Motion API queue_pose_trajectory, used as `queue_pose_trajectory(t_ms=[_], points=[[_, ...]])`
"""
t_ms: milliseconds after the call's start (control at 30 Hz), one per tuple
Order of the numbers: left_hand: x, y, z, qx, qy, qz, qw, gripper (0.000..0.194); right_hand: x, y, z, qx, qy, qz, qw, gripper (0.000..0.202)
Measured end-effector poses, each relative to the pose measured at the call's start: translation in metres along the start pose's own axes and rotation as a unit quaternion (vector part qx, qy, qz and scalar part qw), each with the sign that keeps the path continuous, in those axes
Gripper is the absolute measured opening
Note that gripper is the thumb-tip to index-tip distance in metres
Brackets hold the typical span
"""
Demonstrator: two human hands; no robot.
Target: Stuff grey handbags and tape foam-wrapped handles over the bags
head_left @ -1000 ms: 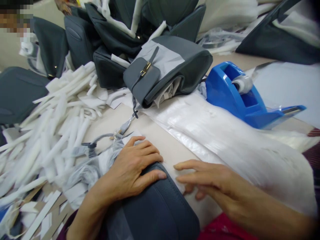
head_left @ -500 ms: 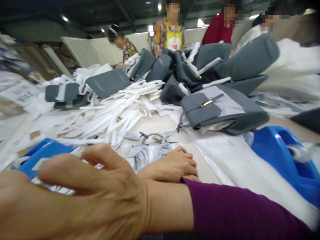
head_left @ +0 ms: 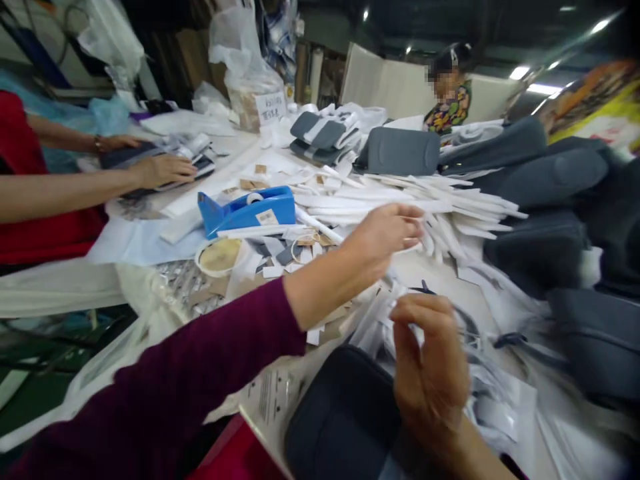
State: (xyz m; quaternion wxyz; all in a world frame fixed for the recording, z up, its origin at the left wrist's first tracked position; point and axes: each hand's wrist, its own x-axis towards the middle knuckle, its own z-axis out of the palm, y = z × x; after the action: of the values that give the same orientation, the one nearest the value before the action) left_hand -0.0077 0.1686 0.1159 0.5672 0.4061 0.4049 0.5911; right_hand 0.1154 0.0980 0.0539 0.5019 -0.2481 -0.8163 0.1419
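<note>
My left hand [head_left: 383, 237] reaches over the near edge of a heap of white padded strips [head_left: 440, 207], its fingers slightly bent and apart, with nothing visible in them. Closer to me, my right hand [head_left: 433, 367] is raised with curled fingers and the thumb near the index finger. Whether anything small is in that pinch is hidden by blur. Just left of and below it lies a dark grey bag [head_left: 345, 407], partly out of view. Clear plastic and white wrapping [head_left: 500, 407] lie behind and right of the right hand.
A blue tape dispenser [head_left: 250, 213] stands left of the strips, near a round container [head_left: 219, 257] and scattered tags. Grey bags [head_left: 540, 247] are heaped at right. At left, a co-worker's hands [head_left: 163, 172] rest on dark items. Another person [head_left: 450, 93] stands behind.
My view has turned left. My hands, crossed over each other before, are now apart, the left one stretched towards the white strips. The grey bag in front of me has come into view.
</note>
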Motion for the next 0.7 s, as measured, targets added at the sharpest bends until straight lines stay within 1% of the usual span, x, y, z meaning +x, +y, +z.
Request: queue_pose_trajectory(t_ms=[33,67,100,133,167,233,267,300,367,467,533,600,700], points=[[-0.020,0.008,-0.018,0.029,0.048,0.030,0.998,0.028,0.001,0.003,0.005,0.002,-0.083,-0.003,0.997,0.018],[-0.044,0.013,-0.035,0.072,0.075,0.045,0.994,0.027,0.001,0.006,0.010,-0.006,-0.173,-0.010,0.985,0.018],[-0.073,0.014,-0.049,0.129,0.094,0.047,0.986,0.025,0.000,0.009,0.015,-0.019,-0.248,-0.019,0.968,0.017],[-0.102,0.012,-0.060,0.188,0.087,0.027,0.978,0.024,-0.001,0.012,0.019,-0.037,-0.305,-0.027,0.951,0.018],[-0.131,0.007,-0.069,0.232,0.080,0.006,0.969,0.024,-0.003,0.014,0.022,-0.057,-0.344,-0.035,0.937,0.020],[-0.178,-0.012,-0.079,0.274,0.056,-0.052,0.959,0.027,-0.006,0.015,0.026,-0.097,-0.393,-0.046,0.913,0.025],[-0.195,-0.023,-0.081,0.281,0.049,-0.086,0.955,0.029,-0.006,0.014,0.027,-0.112,-0.408,-0.048,0.905,0.027],[-0.208,-0.035,-0.082,0.280,0.047,-0.115,0.952,0.033,-0.006,0.013,0.028,-0.124,-0.419,-0.048,0.898,0.028],[-0.220,-0.058,-0.083,0.260,0.058,-0.148,0.953,0.040,-0.005,0.009,0.029,-0.137,-0.434,-0.045,0.889,0.029],[-0.219,-0.081,-0.081,0.215,0.072,-0.154,0.962,0.040,-0.004,0.007,0.030,-0.148,-0.442,-0.041,0.884,0.027],[-0.214,-0.090,-0.078,0.189,0.070,-0.160,0.966,0.038,-0.003,0.007,0.029,-0.146,-0.436,-0.041,0.887,0.026],[-0.212,-0.097,-0.073,0.179,0.057,-0.169,0.968,0.037,-0.002,0.008,0.027,-0.141,-0.422,-0.037,0.895,0.024],[-0.211,-0.107,-0.066,0.212,0.020,-0.163,0.963,0.033,0.002,0.009,0.022,-0.128,-0.399,-0.037,0.907,0.022]])
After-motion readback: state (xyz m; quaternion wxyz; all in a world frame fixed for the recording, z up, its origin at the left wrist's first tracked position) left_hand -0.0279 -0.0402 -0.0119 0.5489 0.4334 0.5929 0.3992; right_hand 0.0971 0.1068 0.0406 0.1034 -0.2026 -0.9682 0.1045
